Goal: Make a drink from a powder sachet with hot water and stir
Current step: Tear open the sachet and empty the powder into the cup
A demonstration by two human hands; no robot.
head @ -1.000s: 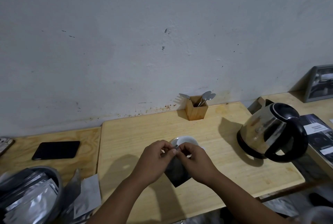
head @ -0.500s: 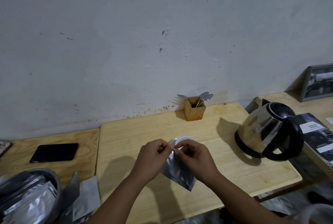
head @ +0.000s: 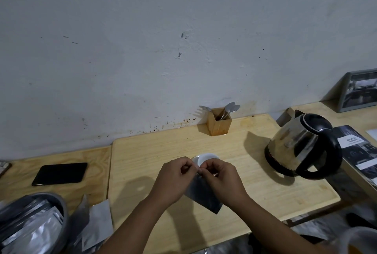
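Observation:
A silver foil sachet (head: 204,195) hangs over the wooden table (head: 155,151), pinched at its top edge by both hands. My left hand (head: 175,180) grips the top from the left, my right hand (head: 222,180) from the right, fingertips almost touching. Just behind the hands stands a white cup (head: 204,158), mostly hidden by them. A steel electric kettle (head: 302,147) with a black lid and handle sits to the right. A wooden holder (head: 219,125) by the wall carries two spoons (head: 230,108) and a fork.
A black phone (head: 60,173) lies on the left table. A grey bowl (head: 59,206) full of foil sachets sits at the lower left, with loose sachets (head: 95,225) beside it. A booklet (head: 359,151) and a picture frame (head: 359,90) are at the right.
The hands have stayed at the sachet's top edge in front of the cup; the sachet has swung and turned a little below them. The view has shifted slightly.

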